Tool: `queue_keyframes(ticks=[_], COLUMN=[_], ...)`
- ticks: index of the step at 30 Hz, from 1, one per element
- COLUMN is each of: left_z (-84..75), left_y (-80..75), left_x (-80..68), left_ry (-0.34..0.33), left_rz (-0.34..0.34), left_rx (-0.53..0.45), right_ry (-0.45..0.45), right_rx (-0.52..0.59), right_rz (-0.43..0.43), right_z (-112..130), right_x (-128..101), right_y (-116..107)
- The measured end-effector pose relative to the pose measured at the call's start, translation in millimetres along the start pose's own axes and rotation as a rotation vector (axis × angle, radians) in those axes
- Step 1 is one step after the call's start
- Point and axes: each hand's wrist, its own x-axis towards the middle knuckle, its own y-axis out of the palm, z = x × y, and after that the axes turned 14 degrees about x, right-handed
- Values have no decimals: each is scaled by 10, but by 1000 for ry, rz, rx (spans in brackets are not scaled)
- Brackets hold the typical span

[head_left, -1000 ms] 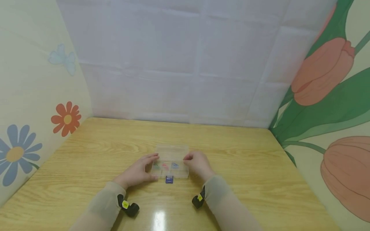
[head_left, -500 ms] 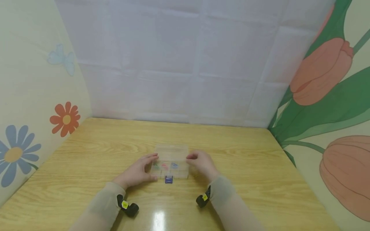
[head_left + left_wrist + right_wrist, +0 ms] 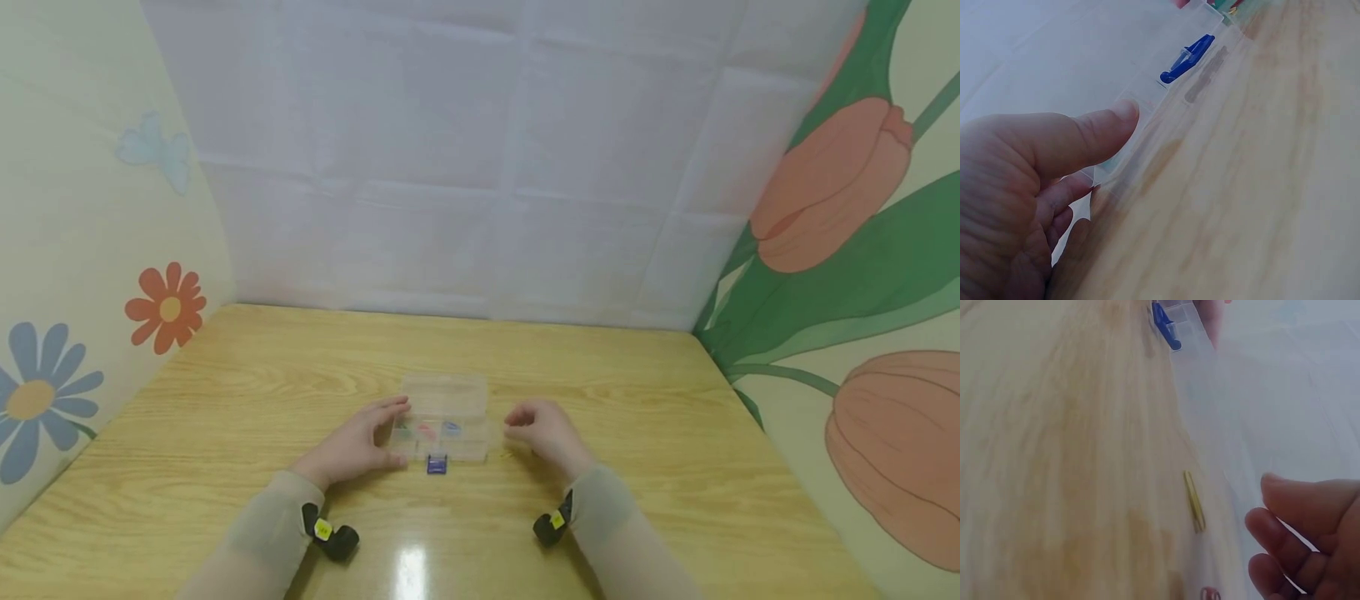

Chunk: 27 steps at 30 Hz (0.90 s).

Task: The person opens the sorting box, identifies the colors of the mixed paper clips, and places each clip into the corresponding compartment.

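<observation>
A clear plastic compartment box [image 3: 465, 452] lies on the table with its lid [image 3: 444, 394] laid back and a blue latch [image 3: 437, 465] at its front. Small green, pink [image 3: 427, 431] and blue [image 3: 452, 427] pieces, the blue one like a paper clip, sit in separate back compartments. My left hand [image 3: 356, 446] holds the box's left end, thumb at the front side and fingers toward the back. To the right of the box, my right hand [image 3: 549, 435] hovers with fingers loosely bent and nothing visible between them. A yellow paper clip [image 3: 1194, 501] lies on the table beside it.
A small red piece [image 3: 1210, 594] shows at the bottom edge of the right wrist view. The wooden table [image 3: 315, 350] ends at a white cloth backdrop [image 3: 420, 167], with flower-patterned panels [image 3: 840, 292] at both sides.
My right hand has moved from the box's right edge to the right, away from it. The left hand and the box have stayed in place.
</observation>
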Motion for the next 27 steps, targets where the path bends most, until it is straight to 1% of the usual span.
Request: queue_keyframes(ticks=[3,9,16,19,25,27], left_z=[-4,-6,0,3,-1,-8], left_y=[-6,-9,-8,-5,-7,-11], left_x=[-1,2,-2,0,-2,-5], left_ry=[-5,-12,5,1,-2,0], left_rz=[6,12,3,5,8,7], left_rx=[-12,-5,12,5,-1,-1], right_ry=[8,21,-15,-22,-72,-76], right_rx=[-14,-22,-90,-105,-193,-213], right_rz=[18,50,98,113,120,117], right_z=[-26,-89,-145,-155,-142,-136], right_x=[-22,-45,-43,-42,-59,-64], right_y=[-19,-23,-1,8,21,24])
